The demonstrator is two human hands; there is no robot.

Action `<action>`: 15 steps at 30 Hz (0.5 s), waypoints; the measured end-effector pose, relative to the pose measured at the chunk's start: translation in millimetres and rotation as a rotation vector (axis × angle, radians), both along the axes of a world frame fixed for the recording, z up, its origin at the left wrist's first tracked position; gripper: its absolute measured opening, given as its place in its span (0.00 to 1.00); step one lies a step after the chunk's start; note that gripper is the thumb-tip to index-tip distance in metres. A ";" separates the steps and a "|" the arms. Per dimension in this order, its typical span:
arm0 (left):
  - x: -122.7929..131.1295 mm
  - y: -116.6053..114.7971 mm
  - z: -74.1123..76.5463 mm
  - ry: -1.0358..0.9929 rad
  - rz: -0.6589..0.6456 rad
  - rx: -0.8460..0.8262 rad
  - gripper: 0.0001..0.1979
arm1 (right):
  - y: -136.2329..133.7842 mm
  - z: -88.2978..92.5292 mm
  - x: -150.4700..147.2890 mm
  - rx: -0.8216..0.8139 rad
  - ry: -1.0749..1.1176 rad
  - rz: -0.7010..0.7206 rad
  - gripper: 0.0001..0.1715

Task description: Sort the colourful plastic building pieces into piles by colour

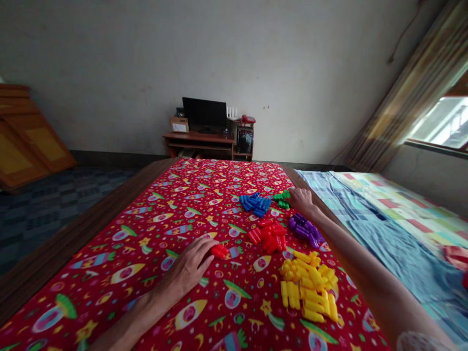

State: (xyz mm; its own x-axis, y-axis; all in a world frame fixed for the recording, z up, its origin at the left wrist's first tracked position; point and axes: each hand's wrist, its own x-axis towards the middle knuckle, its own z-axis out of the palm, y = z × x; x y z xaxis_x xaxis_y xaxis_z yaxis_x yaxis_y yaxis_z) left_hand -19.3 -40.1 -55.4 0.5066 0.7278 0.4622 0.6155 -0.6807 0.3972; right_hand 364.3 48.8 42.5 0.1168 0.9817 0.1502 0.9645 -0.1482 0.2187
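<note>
My left hand [194, 257] rests low over the patterned cloth, its fingers and thumb closed around a red plastic toy piece [220, 251]. Farther off to the right, my right hand [301, 197] has its fingers curled at the edge of the green plastic toy pieces [282, 199], pinching one of them; the fingertips are partly hidden. Between the two hands lie piles of blue pieces [255, 204] and red pieces [268, 236]. Purple pieces [305, 229] sit just below my right wrist, and a larger heap of yellow pieces [310, 283] lies nearer to me, beside my right forearm.
A red cloth [153, 287] with rockets and stars covers the table, whose brown edge [54, 265] shows at the left. At right stands a bed [369, 229] with bluish fabric. A desk [201, 138] with a monitor [204, 114] is against the far wall.
</note>
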 end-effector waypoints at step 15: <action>2.0 2.3 -7.2 -0.098 -0.087 -0.047 0.08 | -79.7 20.5 -93.7 -0.027 0.323 0.823 0.14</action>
